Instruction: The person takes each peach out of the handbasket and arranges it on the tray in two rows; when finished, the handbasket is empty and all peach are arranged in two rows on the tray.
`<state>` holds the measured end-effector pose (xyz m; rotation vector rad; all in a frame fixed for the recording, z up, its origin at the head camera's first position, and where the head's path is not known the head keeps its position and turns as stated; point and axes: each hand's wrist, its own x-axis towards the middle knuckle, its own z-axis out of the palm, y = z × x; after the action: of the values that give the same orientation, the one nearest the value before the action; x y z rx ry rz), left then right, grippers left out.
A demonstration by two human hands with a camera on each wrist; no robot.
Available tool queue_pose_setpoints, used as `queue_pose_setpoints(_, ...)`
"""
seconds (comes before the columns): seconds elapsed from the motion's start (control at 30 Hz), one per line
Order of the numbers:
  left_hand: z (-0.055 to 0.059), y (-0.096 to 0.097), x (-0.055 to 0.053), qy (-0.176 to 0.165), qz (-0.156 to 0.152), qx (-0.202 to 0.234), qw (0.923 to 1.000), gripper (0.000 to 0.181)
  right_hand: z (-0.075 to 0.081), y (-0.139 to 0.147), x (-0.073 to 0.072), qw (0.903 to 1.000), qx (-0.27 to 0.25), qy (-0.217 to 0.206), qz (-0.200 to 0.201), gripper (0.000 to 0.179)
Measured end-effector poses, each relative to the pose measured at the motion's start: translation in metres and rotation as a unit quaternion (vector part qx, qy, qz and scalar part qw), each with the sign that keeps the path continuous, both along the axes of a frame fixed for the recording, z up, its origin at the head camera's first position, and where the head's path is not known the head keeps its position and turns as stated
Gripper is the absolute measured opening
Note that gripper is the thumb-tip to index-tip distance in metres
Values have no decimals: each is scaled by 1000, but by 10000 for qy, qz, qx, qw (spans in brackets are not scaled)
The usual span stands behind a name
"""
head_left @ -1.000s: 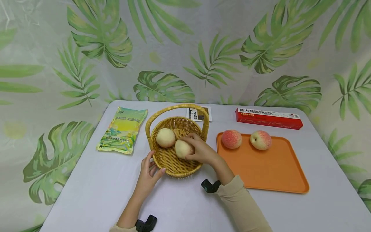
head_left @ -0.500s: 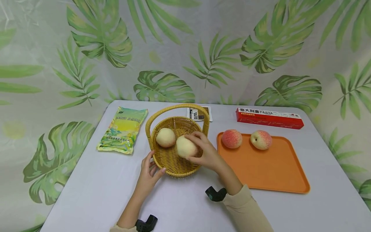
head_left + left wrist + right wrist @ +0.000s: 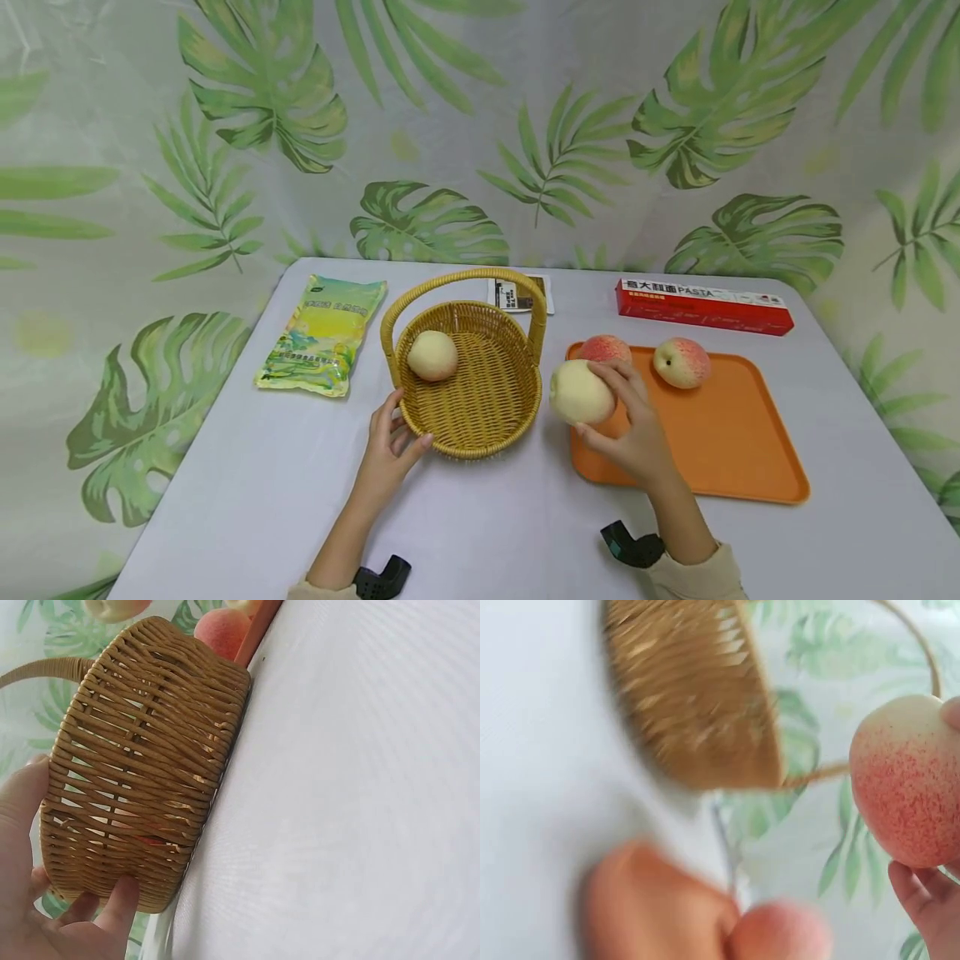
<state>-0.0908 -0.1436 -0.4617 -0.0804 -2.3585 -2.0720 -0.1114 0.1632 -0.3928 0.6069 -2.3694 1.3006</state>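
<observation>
My right hand [image 3: 643, 442] pinches a pale peach [image 3: 579, 393] between thumb and fingers, up over the left edge of the orange tray [image 3: 738, 433]. In the right wrist view the red-speckled side of this held peach [image 3: 909, 791] shows. With thumb at the rim and fingers against the side, my left hand [image 3: 384, 467] holds the wicker basket [image 3: 487, 400] at its front left. Another pale peach [image 3: 432, 356] lies inside the basket, toward the left. Two more peaches sit on the tray: a red one [image 3: 602, 347], partly hidden behind the held peach, and a yellow-red one [image 3: 682, 363].
A green and yellow bag [image 3: 321, 336] lies left of the basket. Behind the basket's handle [image 3: 465, 275] is a small printed packet [image 3: 517, 294]. The red pasta box [image 3: 705, 310] stands at the back right, behind the tray. A leaf-patterned curtain [image 3: 427, 150] borders the table.
My right hand has lifted a peach out of the basket and carried it right, to above the tray's left edge. The left hand has stayed at the basket.
</observation>
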Motion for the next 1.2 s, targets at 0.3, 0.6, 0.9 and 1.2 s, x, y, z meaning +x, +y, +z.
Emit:
queue_pose_setpoints(0.3,-1,0,0,9,18,36,10000,79,-71,46,6,9958,-81,-497,-766,72)
queue_pose_setpoints(0.6,-29,-6,-7,247,92,-54,9996,79,-95,56,10,9923,-49,-923,-823,73)
queue_pose_setpoints(0.9,-21,-5,-6,117,17,69,9999,80,-102,59,8,9883,-73,-1364,-684,71)
queue_pose_setpoints(1.2,2,0,1,30,-30,45,10000,79,-99,58,8,9781,-201,-1985,-588,70)
